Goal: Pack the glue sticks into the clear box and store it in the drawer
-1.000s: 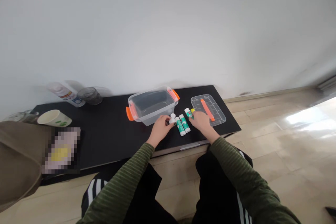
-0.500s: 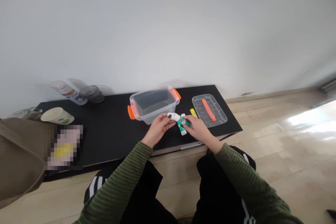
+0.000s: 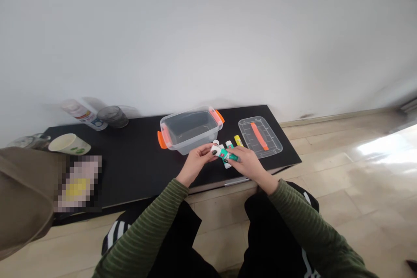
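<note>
Above the front of the black table, my right hand is closed around a green-and-white glue stick, which points left. My left hand pinches a small white cap with a round opening, close to the white end of the stick. Its thumb lies against that white end. Beneath and behind my hands, more green-and-white glue sticks lie on the table, partly covered by my fingers. A yellow stick-shaped tube rests beside them on the right.
Just behind my hands stands a clear plastic box with orange latches. Its clear lid with an orange handle lies to the right. On the left are a paper cup, a dark glass, a spray can and a blurred-out packet.
The white cap, earlier tilted at the end of the glue stick, now shows its round opening apart from the stick. The glue stick has shifted slightly down, uncovering more of the sticks behind.
</note>
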Action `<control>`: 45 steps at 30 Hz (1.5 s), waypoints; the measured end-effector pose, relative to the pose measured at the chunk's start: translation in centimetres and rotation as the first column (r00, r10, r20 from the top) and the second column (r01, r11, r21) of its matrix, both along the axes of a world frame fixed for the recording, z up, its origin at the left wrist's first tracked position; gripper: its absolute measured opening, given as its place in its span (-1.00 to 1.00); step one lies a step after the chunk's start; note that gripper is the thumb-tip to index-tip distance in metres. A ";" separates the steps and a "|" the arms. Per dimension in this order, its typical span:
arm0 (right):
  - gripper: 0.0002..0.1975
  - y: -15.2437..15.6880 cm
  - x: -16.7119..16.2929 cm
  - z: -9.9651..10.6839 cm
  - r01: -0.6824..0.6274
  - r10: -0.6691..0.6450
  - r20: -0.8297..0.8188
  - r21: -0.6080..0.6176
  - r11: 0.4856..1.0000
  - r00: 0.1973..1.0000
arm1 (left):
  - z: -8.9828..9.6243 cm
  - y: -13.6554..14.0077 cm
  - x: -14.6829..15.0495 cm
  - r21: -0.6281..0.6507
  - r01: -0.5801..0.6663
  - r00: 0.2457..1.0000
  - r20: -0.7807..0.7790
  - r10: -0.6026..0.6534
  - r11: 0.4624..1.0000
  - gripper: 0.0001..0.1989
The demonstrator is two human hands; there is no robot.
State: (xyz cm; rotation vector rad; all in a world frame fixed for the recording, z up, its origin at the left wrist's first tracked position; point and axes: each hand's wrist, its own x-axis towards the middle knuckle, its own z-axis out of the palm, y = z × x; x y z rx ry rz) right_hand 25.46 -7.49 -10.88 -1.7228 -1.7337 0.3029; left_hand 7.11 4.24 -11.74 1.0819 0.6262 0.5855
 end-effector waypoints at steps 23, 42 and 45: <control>-0.63 3.7 7.3 -1.2 0.564 -0.427 0.369 -0.506 0.653 0.825 | -3.0 1.7 1.8 0.760 0.490 0.693 -0.637 0.337 0.428 -0.65; -0.77 4.0 2.3 -1.6 0.379 -0.223 0.368 -0.432 0.818 0.903 | -3.6 1.3 2.4 0.688 0.594 0.597 -0.724 0.346 0.417 -0.74; -0.76 3.8 0.4 -1.7 0.317 -0.133 0.374 -0.487 0.814 0.918 | -3.9 1.3 2.3 0.704 0.585 0.613 -0.709 0.349 0.402 -0.75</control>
